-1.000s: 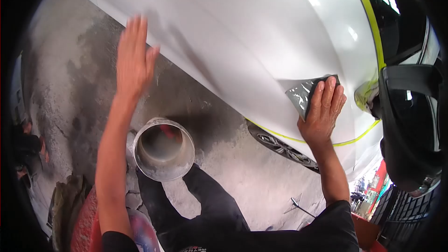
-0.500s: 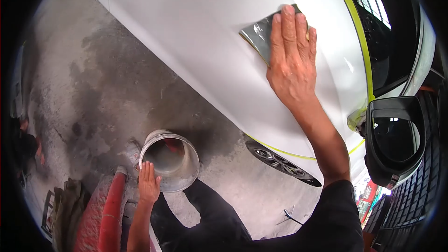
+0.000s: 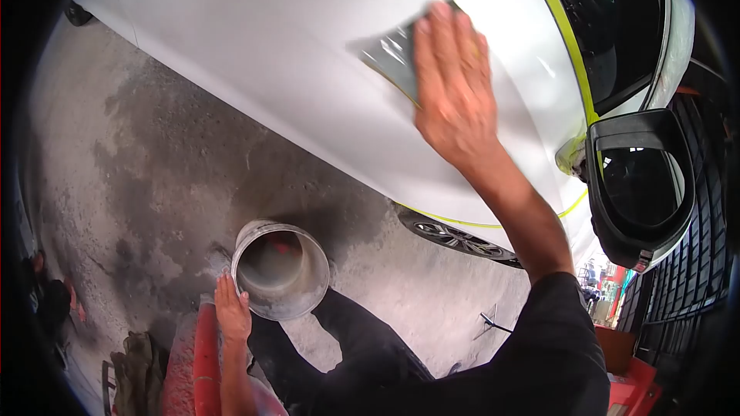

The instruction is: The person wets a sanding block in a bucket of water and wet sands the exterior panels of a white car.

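Observation:
My right hand (image 3: 456, 92) lies stretched over a dark grey, shiny sheet (image 3: 391, 58), pressing it on the white car panel (image 3: 293, 38). The fingers are blurred but extended, and part of the sheet sticks out to their left. Low in the view, my left hand (image 3: 232, 310) is beside the left rim of a round bucket (image 3: 320, 277), fingers extended with nothing in them. Whether it touches the rim is unclear. Cloudy liquid and something red show inside the bucket.
Yellow-green tape (image 3: 566, 38) edges the panel. A black side mirror (image 3: 644, 185) juts out at right, and a wheel (image 3: 459, 237) shows below the panel. Red objects (image 3: 206, 362) and dark cloth (image 3: 137, 374) are at lower left. A person's dark clothing (image 3: 54, 304) shows at far left.
My right hand and the sheet have moved up and left along the panel. My left hand has come down from near the panel's edge to beside the bucket. The head view has shifted.

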`<state>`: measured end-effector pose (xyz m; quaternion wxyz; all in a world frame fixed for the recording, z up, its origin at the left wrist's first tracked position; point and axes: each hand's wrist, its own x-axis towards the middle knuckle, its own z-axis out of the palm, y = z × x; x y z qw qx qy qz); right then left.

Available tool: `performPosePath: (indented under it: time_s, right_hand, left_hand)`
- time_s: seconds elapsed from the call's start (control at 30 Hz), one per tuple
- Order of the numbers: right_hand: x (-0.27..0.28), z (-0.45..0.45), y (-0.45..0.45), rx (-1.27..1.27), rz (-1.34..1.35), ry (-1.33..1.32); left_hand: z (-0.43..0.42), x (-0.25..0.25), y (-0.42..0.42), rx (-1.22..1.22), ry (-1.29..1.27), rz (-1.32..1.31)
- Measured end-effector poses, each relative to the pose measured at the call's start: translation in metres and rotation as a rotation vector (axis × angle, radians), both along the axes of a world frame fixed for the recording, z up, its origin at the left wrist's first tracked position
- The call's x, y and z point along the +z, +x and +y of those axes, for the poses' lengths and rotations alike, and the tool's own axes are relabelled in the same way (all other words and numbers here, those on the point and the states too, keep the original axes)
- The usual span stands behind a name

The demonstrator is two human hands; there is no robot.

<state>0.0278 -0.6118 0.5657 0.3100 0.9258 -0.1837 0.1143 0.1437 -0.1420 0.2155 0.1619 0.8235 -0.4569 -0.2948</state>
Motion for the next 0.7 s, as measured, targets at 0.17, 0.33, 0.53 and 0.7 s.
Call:
performPosePath:
  time_s: [0.17, 0.33, 0.53, 0.7]
  right_hand:
    - [0.002, 0.004, -0.060, -0.097, -0.105, 0.051]
    - [0.002, 0.006, -0.077, -0.147, -0.155, 0.084]
    - [0.008, -0.016, 0.057, 0.108, -0.216, 0.072]
    - [0.008, 0.000, -0.047, -0.127, -0.184, 0.106]
  left_hand:
    - [0.003, -0.001, 0.004, 0.018, -0.002, 0.021]
    - [0.020, -0.005, 0.006, 0.040, 0.083, 0.051]
    - [0.011, 0.008, 0.013, 0.050, 0.097, 0.112]
    - [0.010, 0.004, 0.022, 0.053, 0.061, 0.111]
